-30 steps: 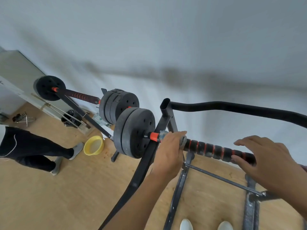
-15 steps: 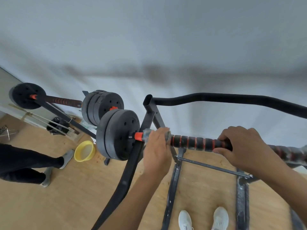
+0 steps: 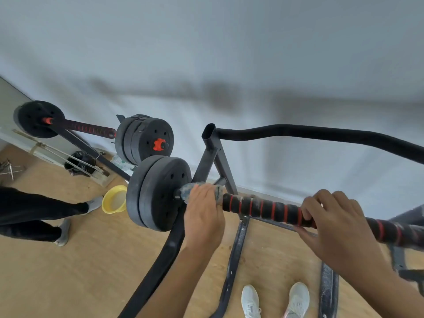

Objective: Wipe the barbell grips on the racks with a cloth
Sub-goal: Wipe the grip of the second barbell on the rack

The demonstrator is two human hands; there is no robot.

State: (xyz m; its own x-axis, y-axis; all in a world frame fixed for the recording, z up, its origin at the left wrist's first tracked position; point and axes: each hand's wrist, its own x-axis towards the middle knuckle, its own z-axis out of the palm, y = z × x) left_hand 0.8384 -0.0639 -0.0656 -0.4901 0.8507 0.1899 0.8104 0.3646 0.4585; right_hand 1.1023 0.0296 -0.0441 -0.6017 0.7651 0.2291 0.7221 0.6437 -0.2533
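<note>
A barbell with a black grip ringed in red (image 3: pixel 263 208) lies across a black rack (image 3: pixel 214 157), black weight plates (image 3: pixel 158 193) on its left end. My left hand (image 3: pixel 204 212) grips a grey patterned cloth (image 3: pixel 189 192) wrapped round the bar between the plates and the grip. My right hand (image 3: pixel 337 228) grips the bar further right, fingers curled over the top. The bar under both hands is hidden. A second barbell with a red-ringed grip (image 3: pixel 91 129) rests on another rack at the back left.
A curved black rack bar (image 3: pixel 321 134) runs above the barbell. A yellow bowl (image 3: pixel 113 199) sits on the wooden floor. Another person's legs (image 3: pixel 34 214) stand at the left. My white shoes (image 3: pixel 275 299) are below, between the rack's floor rails (image 3: pixel 231 260).
My left hand with the cloth has slid left along the bar, up to the weight plates, covering the orange collar. My right hand came down and closed on the grip.
</note>
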